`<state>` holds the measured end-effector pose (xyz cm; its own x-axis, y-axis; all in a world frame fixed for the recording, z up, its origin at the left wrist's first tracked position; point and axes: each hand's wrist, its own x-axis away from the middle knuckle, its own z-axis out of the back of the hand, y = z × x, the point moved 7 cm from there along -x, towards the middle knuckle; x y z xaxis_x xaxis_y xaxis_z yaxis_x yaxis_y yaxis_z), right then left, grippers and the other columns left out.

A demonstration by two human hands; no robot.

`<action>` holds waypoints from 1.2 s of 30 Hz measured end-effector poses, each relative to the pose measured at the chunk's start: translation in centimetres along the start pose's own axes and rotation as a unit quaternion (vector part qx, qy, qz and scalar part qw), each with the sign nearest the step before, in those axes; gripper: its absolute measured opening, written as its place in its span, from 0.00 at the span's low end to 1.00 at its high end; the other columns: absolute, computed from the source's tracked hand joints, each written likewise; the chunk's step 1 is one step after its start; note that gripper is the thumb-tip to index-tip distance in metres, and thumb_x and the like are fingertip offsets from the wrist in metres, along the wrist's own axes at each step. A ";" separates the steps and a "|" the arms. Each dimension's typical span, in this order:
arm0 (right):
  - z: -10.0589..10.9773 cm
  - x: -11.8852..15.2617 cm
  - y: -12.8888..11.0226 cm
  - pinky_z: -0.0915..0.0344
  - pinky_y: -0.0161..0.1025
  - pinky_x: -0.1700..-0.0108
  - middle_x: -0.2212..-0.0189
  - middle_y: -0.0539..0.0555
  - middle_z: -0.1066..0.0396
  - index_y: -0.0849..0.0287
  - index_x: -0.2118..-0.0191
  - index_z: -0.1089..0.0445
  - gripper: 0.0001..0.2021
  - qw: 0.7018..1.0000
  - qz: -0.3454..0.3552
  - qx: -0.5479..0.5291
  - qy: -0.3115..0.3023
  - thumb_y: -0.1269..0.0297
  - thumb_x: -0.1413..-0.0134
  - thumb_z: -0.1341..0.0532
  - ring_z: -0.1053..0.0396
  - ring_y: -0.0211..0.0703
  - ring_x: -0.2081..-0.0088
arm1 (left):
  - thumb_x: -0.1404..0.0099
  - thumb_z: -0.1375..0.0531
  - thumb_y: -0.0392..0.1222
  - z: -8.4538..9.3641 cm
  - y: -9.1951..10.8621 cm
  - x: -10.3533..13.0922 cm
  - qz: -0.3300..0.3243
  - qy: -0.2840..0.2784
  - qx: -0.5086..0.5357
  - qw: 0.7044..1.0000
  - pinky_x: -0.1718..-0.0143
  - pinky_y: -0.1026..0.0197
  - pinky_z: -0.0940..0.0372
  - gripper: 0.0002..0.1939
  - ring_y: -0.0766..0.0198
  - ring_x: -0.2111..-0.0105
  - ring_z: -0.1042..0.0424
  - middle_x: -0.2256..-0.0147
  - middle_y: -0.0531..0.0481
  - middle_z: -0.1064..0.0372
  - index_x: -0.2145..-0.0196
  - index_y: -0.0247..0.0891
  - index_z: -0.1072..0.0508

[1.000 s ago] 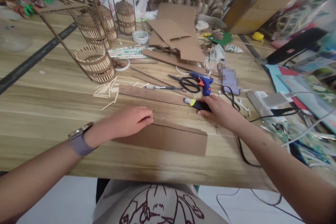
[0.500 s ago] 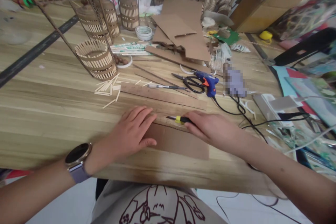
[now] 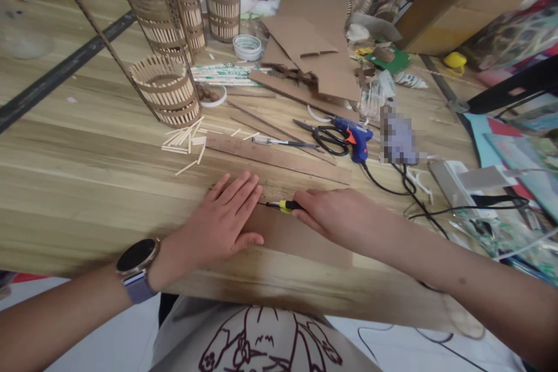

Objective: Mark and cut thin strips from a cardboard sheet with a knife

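My left hand (image 3: 229, 215) lies flat with fingers stretched, pressing the left end of a brown cardboard piece (image 3: 305, 243) on the wooden table. My right hand (image 3: 326, 215) is wrapped round a black and yellow craft knife (image 3: 285, 205). Its blade points left and lies close to the cardboard's far edge, just right of my left fingertips. My fingers hide most of the knife handle. Beyond both hands lies a cardboard strip (image 3: 279, 157), with a pen (image 3: 283, 142) behind it. Short wooden sticks (image 3: 185, 136) are scattered at the strip's left end.
Black scissors (image 3: 326, 136) and a blue hot glue gun (image 3: 356, 138) lie beyond my right hand, its cord trailing right. A stick basket (image 3: 168, 90) stands at the left. Cardboard sheets (image 3: 314, 23) are stacked at the back; a power strip (image 3: 453, 186) is on the right.
My right hand has drawn the knife left and slightly toward me along the cardboard, nearer my left hand. My left hand stays on the cardboard. The whole view has shifted slightly.
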<state>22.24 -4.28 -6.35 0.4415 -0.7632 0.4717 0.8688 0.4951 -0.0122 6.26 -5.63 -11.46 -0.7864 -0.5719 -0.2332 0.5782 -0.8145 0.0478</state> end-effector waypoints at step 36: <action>-4.6 7.3 4.4 0.60 0.40 0.79 0.78 0.49 0.34 0.56 0.65 0.36 0.10 0.994 0.006 0.103 0.022 0.79 0.48 0.41 0.39 0.40 0.82 | 0.23 0.63 0.64 -0.8 -0.5 0.3 0.023 -0.048 -0.003 0.999 0.30 0.46 0.54 0.40 0.48 0.28 0.53 0.29 0.34 0.51 0.29 0.29 0.46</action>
<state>30.34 -9.55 -7.03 0.4643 -0.7724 0.4333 0.8017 0.5745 0.1649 5.90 -5.32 -12.33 -0.7758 -0.6162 -0.1358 0.6158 -0.7863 0.0501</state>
